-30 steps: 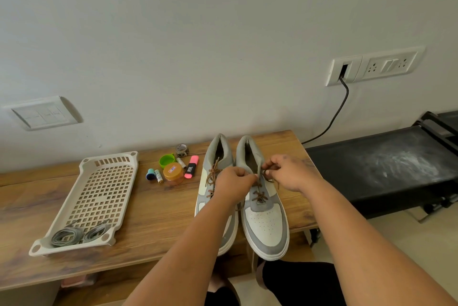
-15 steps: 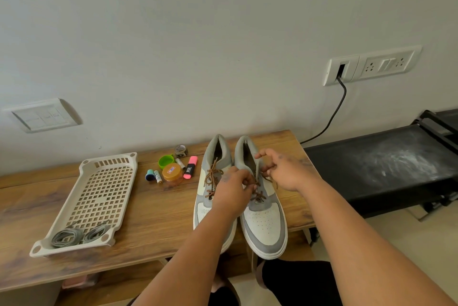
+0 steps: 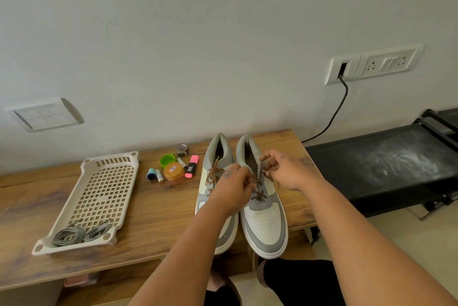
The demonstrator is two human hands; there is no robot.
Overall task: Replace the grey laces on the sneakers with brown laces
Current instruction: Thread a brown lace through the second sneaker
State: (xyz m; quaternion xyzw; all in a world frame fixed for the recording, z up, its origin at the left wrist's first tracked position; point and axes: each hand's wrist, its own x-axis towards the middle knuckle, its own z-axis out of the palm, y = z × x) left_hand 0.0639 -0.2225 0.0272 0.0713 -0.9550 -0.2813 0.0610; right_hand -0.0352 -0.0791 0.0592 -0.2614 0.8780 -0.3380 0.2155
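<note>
A long wooden table [image 3: 153,209] stands against a pale wall, and to its right sits a black dusty bench-like surface [image 3: 386,167]. A black cable [image 3: 332,117] runs down from a white socket plate [image 3: 371,64] on the wall, and a second switch plate [image 3: 44,115] is set into the wall at the left.

On the left part of the table lies a cream perforated tray [image 3: 99,194]. Two coils of grey laces [image 3: 79,232] rest in its near end.

A pair of grey-and-white sneakers stands side by side at the table's right part, toes toward the person and hanging slightly over the edge. The left sneaker [image 3: 218,164] already carries a brown lace [image 3: 213,173] tied at its upper eyelets. The right sneaker [image 3: 265,221] has a brown lace through its eyelets [image 3: 259,195].

The left hand [image 3: 235,186] is over the throat of the right sneaker, fingers curled and pinching the brown lace there. The right hand [image 3: 285,169] is just beside it, thumb and fingers pinching another part of the same lace near the top of the tongue.

Between tray and sneakers sits a cluster of small things: an orange-lidded jar [image 3: 174,172], a green cap [image 3: 167,160], a pink highlighter [image 3: 191,169], a small tape roll [image 3: 182,149], two batteries [image 3: 159,175] and a little blue-topped item [image 3: 151,174].
</note>
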